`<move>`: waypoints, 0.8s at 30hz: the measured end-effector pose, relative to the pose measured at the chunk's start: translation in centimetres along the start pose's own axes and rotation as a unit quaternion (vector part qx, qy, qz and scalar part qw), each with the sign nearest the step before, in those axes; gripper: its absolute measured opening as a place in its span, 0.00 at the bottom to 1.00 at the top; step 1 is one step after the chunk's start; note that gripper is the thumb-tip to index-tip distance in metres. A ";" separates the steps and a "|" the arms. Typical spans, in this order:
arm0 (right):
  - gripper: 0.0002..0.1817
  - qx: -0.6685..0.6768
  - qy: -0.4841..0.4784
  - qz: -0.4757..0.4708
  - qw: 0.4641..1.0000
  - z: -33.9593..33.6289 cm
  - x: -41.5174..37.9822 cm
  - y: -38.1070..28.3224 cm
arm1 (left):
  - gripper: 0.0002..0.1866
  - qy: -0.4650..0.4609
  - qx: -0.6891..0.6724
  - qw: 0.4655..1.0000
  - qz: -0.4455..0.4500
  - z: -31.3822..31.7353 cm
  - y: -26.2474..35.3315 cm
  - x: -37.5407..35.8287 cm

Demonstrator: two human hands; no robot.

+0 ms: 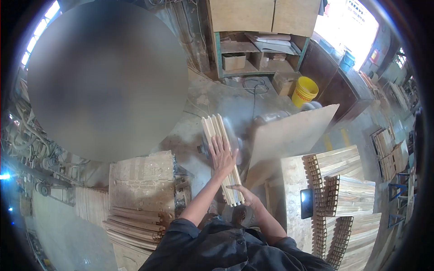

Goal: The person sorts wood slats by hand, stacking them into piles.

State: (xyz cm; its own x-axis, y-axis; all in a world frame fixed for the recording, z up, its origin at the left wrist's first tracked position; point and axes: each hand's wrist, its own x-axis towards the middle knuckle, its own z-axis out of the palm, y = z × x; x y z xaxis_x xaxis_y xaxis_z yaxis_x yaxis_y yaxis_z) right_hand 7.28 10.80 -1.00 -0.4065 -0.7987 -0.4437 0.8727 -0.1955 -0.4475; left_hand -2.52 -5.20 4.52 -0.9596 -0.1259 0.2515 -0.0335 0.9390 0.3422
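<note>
A bundle of long pale wooden slats (216,131) lies lengthwise away from me over a machine in the middle of the view. My left hand (222,156) rests flat on top of the slats, fingers spread, pressing them down. My right hand (244,195) grips the near end of the same bundle from the right side. Both arms wear dark sleeves pushed up to the elbow.
Stacks of notched wooden pieces (346,189) stand at right on a board. A tilted plywood sheet (289,133) leans just right of the slats. More slats lie piled at left (135,221). A yellow bucket (304,91) and a shelf unit (257,49) are behind.
</note>
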 end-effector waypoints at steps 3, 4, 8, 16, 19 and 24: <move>0.29 0.004 0.010 -0.001 1.000 -0.6 -1.6 2.0 | 0.43 -0.010 -0.012 1.000 -0.003 -0.2 0.8 -2.3; 0.29 0.011 0.012 0.004 1.000 -0.4 -2.2 2.3 | 0.43 -0.013 -0.015 1.000 -0.003 -0.3 1.1 -2.8; 0.30 0.016 0.023 0.019 0.999 0.4 -4.6 3.4 | 0.43 -0.014 -0.025 1.000 -0.004 -0.6 2.1 -5.1; 0.38 0.045 0.015 0.052 0.998 -3.5 -5.1 6.3 | 0.50 -0.033 -0.054 0.996 -0.065 -0.8 3.2 -6.6; 0.36 -0.005 0.037 -0.029 0.999 -4.4 -0.8 1.9 | 0.53 -0.005 -0.123 0.987 -0.101 -1.7 1.6 -1.7; 0.33 -0.093 0.020 -0.052 0.994 -2.3 4.3 -4.8 | 0.49 0.066 -0.046 0.993 -0.091 0.2 -0.8 4.6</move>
State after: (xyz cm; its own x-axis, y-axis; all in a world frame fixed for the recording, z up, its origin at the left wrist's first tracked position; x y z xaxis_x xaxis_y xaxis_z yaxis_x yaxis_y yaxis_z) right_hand 0.75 9.64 -2.56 -0.5064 -0.7553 -0.4162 0.7609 -0.1643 -0.6277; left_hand -6.91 -6.45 5.25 -0.8950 -0.3379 0.2912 -0.1722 0.8639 0.4734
